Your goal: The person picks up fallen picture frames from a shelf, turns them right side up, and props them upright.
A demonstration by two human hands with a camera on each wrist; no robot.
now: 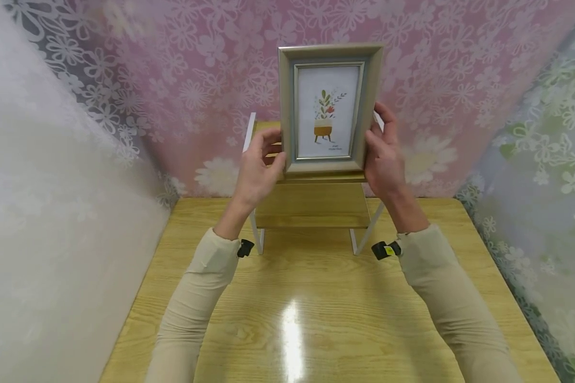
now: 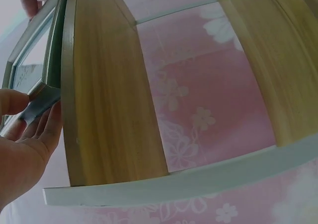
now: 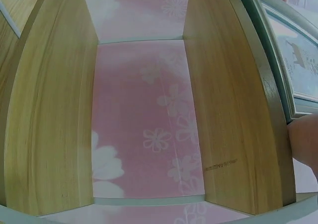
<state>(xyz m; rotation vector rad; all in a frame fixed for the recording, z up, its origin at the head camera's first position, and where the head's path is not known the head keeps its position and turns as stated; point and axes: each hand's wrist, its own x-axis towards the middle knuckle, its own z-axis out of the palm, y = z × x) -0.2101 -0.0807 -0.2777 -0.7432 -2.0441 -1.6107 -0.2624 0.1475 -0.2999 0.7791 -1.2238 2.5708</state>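
Observation:
A picture frame (image 1: 289, 106) with a pale border stands nearly upright at the top of a small wooden shelf (image 1: 311, 205). Inside it is a print (image 1: 322, 130) of a potted plant. My left hand (image 1: 260, 173) pinches the frame's lower left edge, thumb in front and fingers behind, as the left wrist view also shows at the frame's corner (image 2: 42, 102). On the opposite side, my right hand (image 1: 385, 159) holds the right edge, its thumb at the front. Only part of that hand (image 3: 304, 139) appears in the right wrist view. The frame hides much of the shelf's top board.
The shelf has white metal legs (image 1: 260, 239) and stands at the back of a wooden table (image 1: 268, 298). Behind it rises a pink floral wall (image 1: 196, 96). A pale wall (image 1: 52, 186) bounds the left, a flowered one (image 1: 546, 175) the right.

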